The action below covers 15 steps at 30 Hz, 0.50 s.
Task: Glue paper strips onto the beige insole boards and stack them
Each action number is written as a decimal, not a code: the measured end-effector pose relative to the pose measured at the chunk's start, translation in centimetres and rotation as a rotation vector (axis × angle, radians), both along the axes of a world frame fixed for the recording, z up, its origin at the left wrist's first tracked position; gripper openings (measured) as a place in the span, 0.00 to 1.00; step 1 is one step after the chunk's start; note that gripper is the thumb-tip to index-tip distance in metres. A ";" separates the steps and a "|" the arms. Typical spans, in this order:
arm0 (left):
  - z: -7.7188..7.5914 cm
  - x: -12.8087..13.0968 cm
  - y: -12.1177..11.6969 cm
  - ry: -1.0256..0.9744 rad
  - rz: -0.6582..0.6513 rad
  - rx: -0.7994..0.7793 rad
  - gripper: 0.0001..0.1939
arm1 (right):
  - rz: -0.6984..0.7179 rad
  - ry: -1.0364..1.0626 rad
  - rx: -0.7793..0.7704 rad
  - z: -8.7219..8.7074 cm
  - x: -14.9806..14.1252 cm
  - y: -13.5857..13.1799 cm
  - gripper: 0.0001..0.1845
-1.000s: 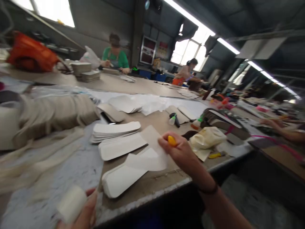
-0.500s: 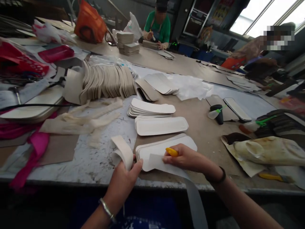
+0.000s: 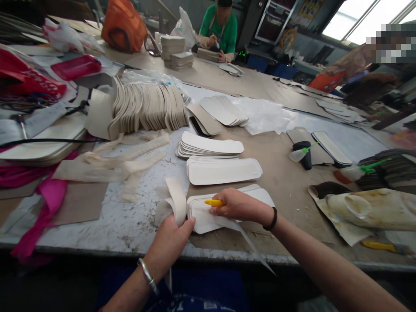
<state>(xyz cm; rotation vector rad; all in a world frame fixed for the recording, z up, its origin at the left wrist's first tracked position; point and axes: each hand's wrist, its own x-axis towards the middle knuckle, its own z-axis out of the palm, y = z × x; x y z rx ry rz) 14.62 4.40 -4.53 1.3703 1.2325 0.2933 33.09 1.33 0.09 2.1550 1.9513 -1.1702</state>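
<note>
My left hand (image 3: 170, 238) is closed around a curled off-white strip (image 3: 177, 201), its thumb at the left corner of a stack of white rounded panels (image 3: 203, 223). Over that stack, my right hand (image 3: 235, 203) grips a yellow-handled tool (image 3: 213, 203); the working end is hidden, so its kind is unclear. Beneath the right fingers lies a thin translucent strip (image 3: 251, 242), with a tail hanging toward the table's front edge. Behind the hands lie a second stack of white panels (image 3: 224, 171) and a third (image 3: 212, 144).
A long row of beige panels (image 3: 149, 106) stands at the back left, near loose fabric strips (image 3: 130, 167). To the right are a glue-stained container (image 3: 357, 208), a yellow-handled brush (image 3: 380, 246) and a bottle with a green tip (image 3: 299, 154). A person in green (image 3: 227, 32) works across the table.
My right hand has moved left over the panel stack with the yellow-handled tool. The translucent strip has swung and its tail looks narrower. My left hand stays at the stack's left corner.
</note>
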 end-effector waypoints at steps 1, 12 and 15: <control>0.0 0.0 0.0 0.002 0.005 0.004 0.20 | 0.019 -0.033 0.001 0.0 -0.1 0.1 0.13; 0.2 0.8 0.9 0.066 0.003 0.085 0.18 | 0.198 -0.221 0.064 -0.3 -0.8 0.5 0.13; -0.3 0.9 1.0 0.099 0.002 0.112 0.17 | 0.164 -0.279 0.056 0.3 -0.1 -0.7 0.13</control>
